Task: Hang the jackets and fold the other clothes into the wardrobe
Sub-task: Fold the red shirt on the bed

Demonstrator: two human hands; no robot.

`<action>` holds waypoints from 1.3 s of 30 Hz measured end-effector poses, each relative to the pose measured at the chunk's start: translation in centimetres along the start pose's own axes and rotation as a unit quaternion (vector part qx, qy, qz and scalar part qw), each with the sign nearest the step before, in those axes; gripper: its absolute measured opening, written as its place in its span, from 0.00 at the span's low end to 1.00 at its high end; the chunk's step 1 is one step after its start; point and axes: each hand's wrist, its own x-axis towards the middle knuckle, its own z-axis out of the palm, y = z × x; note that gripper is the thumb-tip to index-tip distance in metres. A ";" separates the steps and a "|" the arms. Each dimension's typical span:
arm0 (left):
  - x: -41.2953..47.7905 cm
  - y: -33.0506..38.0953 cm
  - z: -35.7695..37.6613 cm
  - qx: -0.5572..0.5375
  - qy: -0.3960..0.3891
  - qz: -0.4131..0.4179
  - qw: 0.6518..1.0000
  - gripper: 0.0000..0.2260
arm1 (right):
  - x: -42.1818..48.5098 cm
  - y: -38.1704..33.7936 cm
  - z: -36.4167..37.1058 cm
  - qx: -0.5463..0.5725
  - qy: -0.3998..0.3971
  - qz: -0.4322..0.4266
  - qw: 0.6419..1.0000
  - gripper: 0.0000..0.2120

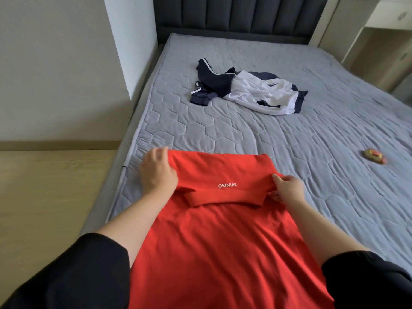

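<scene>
A red polo shirt (223,241) with white lettering lies on the near end of the grey bed (245,134), its top part folded over. My left hand (157,172) grips the fold's left edge, fingers curled over the cloth. My right hand (287,188) pinches the fold's right edge beside the collar. A navy and white jacket (247,90) lies crumpled in the middle of the mattress, apart from both hands.
A small gold and red object (374,155) sits on the mattress at the right. A dark padded headboard (240,14) stands at the far end, a pale bedside cabinet (383,30) at the upper right. Wooden floor (49,197) and a white wall lie to the left.
</scene>
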 end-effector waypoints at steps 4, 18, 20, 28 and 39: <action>0.5 4.4 2.6 0.063 -0.137 0.187 0.971 0.24 | 0.6 -0.7 -0.2 -0.088 0.087 -0.088 0.988 0.13; -2.3 1.6 10.1 0.089 -0.203 0.146 0.964 0.30 | 7.5 -5.6 3.2 -0.158 0.024 -0.062 0.985 0.21; -2.4 1.5 10.2 0.071 -0.191 0.122 0.971 0.29 | 7.9 -5.0 3.0 -0.160 0.075 -0.060 0.982 0.20; -2.4 1.6 10.3 0.078 -0.199 0.111 0.971 0.30 | 2.1 -6.0 7.5 -0.321 0.135 -0.364 0.864 0.20; -2.9 1.7 9.8 0.094 -0.167 0.106 0.976 0.28 | 2.0 2.9 6.3 -0.463 -0.014 -0.239 0.854 0.31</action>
